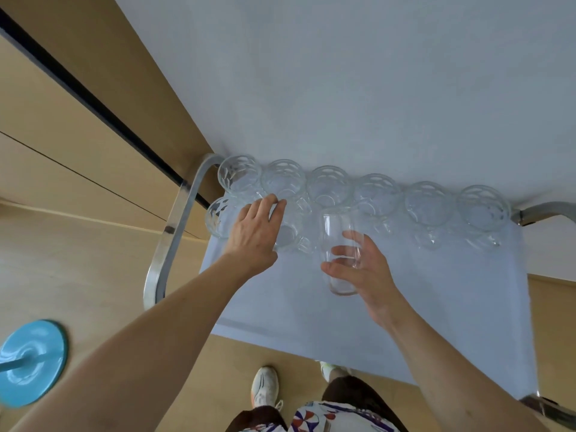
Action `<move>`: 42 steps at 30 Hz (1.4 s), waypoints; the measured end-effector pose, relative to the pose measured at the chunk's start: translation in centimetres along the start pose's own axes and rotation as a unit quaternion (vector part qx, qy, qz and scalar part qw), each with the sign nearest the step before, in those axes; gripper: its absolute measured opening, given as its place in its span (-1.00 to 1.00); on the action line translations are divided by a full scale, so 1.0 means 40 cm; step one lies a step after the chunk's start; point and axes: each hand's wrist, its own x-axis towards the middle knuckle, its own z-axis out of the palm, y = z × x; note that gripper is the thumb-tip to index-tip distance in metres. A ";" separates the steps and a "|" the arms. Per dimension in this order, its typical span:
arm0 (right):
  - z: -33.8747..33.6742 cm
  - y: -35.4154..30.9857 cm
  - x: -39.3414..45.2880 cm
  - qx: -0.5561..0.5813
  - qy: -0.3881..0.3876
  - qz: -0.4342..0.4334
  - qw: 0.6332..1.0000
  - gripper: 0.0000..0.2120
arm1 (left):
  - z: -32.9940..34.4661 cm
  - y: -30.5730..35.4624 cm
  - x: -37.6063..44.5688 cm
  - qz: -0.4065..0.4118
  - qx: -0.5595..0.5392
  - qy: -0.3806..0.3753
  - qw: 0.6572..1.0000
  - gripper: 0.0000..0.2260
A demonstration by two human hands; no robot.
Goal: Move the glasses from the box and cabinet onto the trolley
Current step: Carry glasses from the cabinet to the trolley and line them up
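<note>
Head view showed the right hand (363, 269) curled round a tall glass (339, 254) just above the trolley (405, 307). Its left hand (257, 232) gripped a mug (288, 235) in the row. Crowded glasses could knock and chip.

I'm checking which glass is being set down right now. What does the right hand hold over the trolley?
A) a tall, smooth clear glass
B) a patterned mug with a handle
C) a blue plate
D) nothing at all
A: the right hand has its fingers and thumb round a tall, smooth clear glass, just in front of the row of patterned mugs on the trolley.
</note>
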 end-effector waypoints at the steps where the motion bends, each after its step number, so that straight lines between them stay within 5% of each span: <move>1: 0.010 0.002 -0.009 0.000 0.007 -0.006 1.000 -0.20 | 0.003 -0.003 -0.003 0.001 0.001 0.008 1.000 -0.10; 7: 0.085 0.038 -0.099 0.010 0.051 -0.036 0.998 -0.20 | 0.006 -0.025 -0.070 0.013 -0.036 0.050 0.998 -0.12; 16: 0.248 0.172 -0.267 0.011 0.124 -0.048 0.991 -0.22 | 0.044 -0.106 -0.278 0.059 -0.124 0.119 0.983 -0.42; 23: 0.333 0.270 -0.387 0.005 0.166 -0.035 0.985 -0.20 | 0.152 -0.127 -0.451 0.060 -0.174 0.077 0.980 -0.44; 33: 0.306 0.438 -0.520 0.009 0.146 -0.008 0.989 -0.20 | 0.301 -0.072 -0.664 0.044 -0.214 0.061 0.974 -0.49; 42: 0.197 0.610 -0.561 0.010 0.121 -0.026 0.992 -0.25 | 0.433 0.040 -0.770 0.062 -0.136 0.071 0.986 -0.47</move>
